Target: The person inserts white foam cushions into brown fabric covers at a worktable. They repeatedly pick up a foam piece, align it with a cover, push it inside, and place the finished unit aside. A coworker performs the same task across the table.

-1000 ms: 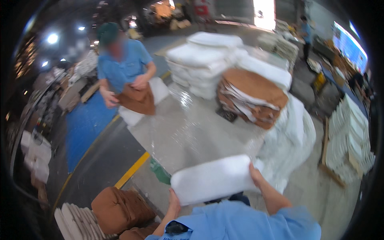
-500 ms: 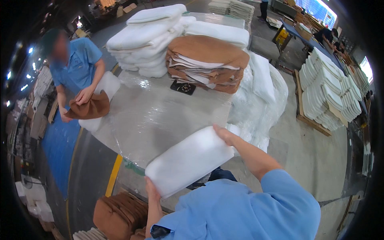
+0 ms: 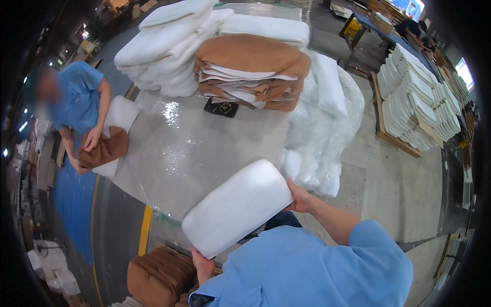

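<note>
A thick white padded cushion (image 3: 236, 209) with rounded corners is held between my two hands, tilted over the near edge of the table (image 3: 169, 158). My left hand (image 3: 203, 263) grips its lower left corner, thumb on top. At the right end, my right hand (image 3: 299, 197) is closed on the cushion's edge, its fingers partly hidden underneath. Farther back on the table stands a stack of brown fabric covers (image 3: 253, 53) with white lining showing. A small black tray (image 3: 221, 108) holding little parts lies in front of that stack.
White pads (image 3: 158, 46) are piled at the back left. Clear plastic wrap (image 3: 312, 133) with white pads covers the table's right side. A co-worker (image 3: 82, 97) at left handles a brown cover (image 3: 105, 147). Brown covered pieces (image 3: 158, 273) stand below left; a loaded pallet (image 3: 381, 115) is at right.
My right hand has moved from the cushion's far top corner down to its right end. The left hand still holds the lower left corner. My view has shifted slightly.
</note>
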`<state>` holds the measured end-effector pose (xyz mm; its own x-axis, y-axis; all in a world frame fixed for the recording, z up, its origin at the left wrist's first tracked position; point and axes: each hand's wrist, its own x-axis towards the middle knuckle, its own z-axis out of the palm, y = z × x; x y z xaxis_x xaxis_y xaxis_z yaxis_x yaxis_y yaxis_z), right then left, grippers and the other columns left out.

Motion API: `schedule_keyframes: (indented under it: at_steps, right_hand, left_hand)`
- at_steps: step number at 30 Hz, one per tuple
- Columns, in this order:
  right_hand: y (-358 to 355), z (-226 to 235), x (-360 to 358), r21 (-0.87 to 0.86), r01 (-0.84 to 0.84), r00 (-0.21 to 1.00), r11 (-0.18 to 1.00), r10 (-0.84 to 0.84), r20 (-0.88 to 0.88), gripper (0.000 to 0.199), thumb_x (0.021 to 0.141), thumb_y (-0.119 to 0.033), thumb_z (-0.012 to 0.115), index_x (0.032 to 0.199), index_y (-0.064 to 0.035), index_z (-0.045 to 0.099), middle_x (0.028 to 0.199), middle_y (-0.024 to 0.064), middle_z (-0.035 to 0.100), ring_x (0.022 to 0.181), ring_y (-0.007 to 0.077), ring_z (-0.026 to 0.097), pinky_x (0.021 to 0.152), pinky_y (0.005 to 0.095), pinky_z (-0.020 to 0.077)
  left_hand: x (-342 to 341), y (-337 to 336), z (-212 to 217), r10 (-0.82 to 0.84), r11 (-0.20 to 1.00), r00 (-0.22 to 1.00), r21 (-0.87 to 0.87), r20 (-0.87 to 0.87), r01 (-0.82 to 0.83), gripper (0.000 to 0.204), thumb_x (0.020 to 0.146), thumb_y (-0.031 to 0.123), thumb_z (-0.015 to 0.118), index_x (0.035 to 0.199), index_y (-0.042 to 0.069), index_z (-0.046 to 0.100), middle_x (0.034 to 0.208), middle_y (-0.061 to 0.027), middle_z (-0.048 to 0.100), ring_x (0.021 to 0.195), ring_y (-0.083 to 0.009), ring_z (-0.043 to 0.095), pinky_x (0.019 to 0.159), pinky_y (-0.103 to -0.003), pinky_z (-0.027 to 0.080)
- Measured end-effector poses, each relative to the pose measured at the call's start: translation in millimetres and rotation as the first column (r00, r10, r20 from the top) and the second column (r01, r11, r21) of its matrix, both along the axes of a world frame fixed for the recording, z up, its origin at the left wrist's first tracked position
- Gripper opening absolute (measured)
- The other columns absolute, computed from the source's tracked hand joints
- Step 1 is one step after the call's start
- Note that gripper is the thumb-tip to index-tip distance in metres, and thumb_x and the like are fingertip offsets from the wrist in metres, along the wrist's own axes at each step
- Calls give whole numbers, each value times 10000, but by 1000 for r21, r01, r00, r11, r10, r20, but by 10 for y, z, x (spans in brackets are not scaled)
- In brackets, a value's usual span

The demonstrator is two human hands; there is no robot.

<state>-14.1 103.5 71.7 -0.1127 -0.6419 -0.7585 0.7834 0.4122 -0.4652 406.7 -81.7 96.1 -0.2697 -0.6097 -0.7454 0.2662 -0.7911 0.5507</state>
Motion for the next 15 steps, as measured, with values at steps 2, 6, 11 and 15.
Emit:
schedule_keyframes:
  at_steps: [2,6,11,15]
  right_hand:
    - [-82,23,45,-40,76,987,996,-69,144,1023,964,-864,293,1508,-22,500,1474,203,582,1408,372,517,1127,596,432]
    - [58,112,-532,332,-106,904,937,230,-361,969,1015,-808,287,1513,-7,508,1525,191,555,1379,394,541,1170,561,378]
    - [-387,328,-465,177,13,3,984,177,-984,719,1050,-518,537,1570,-28,450,1578,248,483,1475,443,431,1179,649,309]
    - [-1032,731,528,530,-363,-520,767,305,-798,806,994,-529,606,1638,-117,352,1739,144,231,1603,413,164,1225,724,146]
  left_hand:
    - [-24,9,18,38,997,999,67,-24,-36,794,1087,692,225,1584,99,405,1586,-138,467,1423,-343,479,1151,-588,400]
    - [114,-129,199,-65,998,946,9,318,66,803,1087,690,249,1601,86,378,1585,-160,464,1432,-340,474,1160,-537,395]
    - [167,-251,89,-127,985,934,-68,333,158,746,1104,616,331,1602,63,386,1599,-224,422,1425,-403,462,1183,-513,363]
    - [-207,-212,30,311,441,402,-505,861,742,622,1072,388,510,1574,32,420,1614,-280,368,1511,-470,310,1243,-583,222]
